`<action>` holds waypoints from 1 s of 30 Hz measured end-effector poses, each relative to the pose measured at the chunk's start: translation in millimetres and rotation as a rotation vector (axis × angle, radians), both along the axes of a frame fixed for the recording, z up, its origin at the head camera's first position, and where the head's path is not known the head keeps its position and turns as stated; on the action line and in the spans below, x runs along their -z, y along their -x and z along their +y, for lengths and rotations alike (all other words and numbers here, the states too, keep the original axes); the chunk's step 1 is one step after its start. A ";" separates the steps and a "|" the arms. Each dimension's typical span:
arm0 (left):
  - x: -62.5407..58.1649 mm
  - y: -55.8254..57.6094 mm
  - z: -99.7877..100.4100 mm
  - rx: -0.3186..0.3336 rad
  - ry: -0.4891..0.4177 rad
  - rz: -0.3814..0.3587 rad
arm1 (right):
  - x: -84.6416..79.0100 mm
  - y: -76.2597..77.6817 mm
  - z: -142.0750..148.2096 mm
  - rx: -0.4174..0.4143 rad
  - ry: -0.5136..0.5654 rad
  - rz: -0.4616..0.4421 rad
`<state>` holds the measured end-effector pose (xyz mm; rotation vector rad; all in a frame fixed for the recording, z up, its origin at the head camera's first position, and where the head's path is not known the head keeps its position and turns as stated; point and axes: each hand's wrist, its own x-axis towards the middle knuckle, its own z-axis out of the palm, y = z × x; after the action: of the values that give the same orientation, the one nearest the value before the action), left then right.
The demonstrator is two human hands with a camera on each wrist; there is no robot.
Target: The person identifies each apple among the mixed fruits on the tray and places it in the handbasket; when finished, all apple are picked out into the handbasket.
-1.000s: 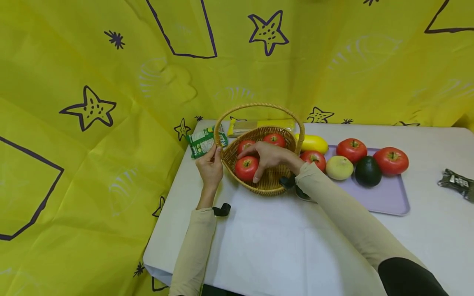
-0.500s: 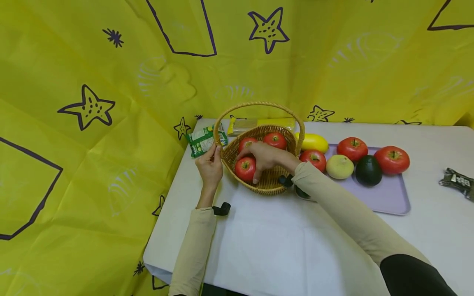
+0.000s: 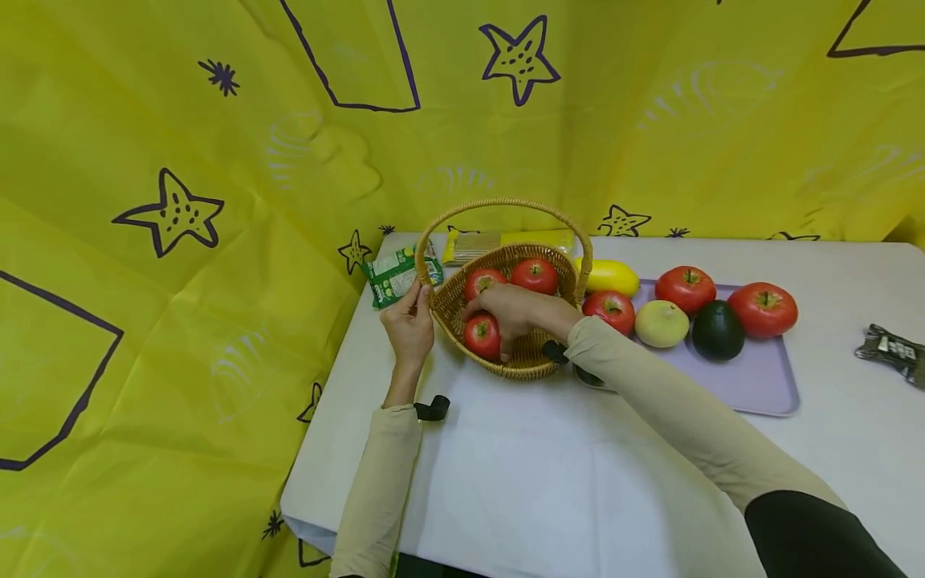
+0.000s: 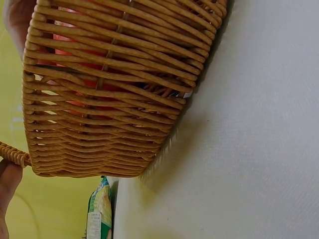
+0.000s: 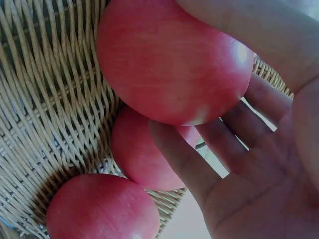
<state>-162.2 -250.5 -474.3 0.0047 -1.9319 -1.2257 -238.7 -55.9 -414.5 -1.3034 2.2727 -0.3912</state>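
A wicker basket (image 3: 451, 333) stands on the white table with red apples inside. My left hand (image 3: 410, 329) pinches the foot of its arched handle (image 3: 506, 202) on the left side. Reaching into the basket, my right hand (image 3: 516, 309) has its thumb and fingers curled round the front apple (image 3: 482, 337). In the right wrist view that apple (image 5: 174, 59) fills the grasp, and two more apples lie beyond it. Those two are the left apple (image 3: 484, 281) and the back apple (image 3: 535, 275). The left wrist view shows the basket's woven side (image 4: 109, 99), with red visible through its gaps.
A lilac tray (image 3: 766, 393) at right bears apples, a pale green round fruit (image 3: 661, 323) and an avocado (image 3: 718, 330). Behind the basket lie a green packet (image 3: 397, 277), a yellow pack (image 3: 538, 238) and a yellow fruit (image 3: 613, 277). A dark wrapped packet (image 3: 892, 353) lies far right.
My right hand has sunk slightly lower in the basket, and the front apple has shifted slightly with it. The left hand keeps its place on the handle.
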 end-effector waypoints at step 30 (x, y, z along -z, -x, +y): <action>3.4 1.6 0.1 -0.018 -0.004 -0.002 | -0.7 11.4 34.0 0.117 0.112 -0.118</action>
<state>-163.7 -250.4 -477.7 0.0253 -1.9274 -1.2184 -250.1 -21.9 -413.7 -1.1714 2.2615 -0.6276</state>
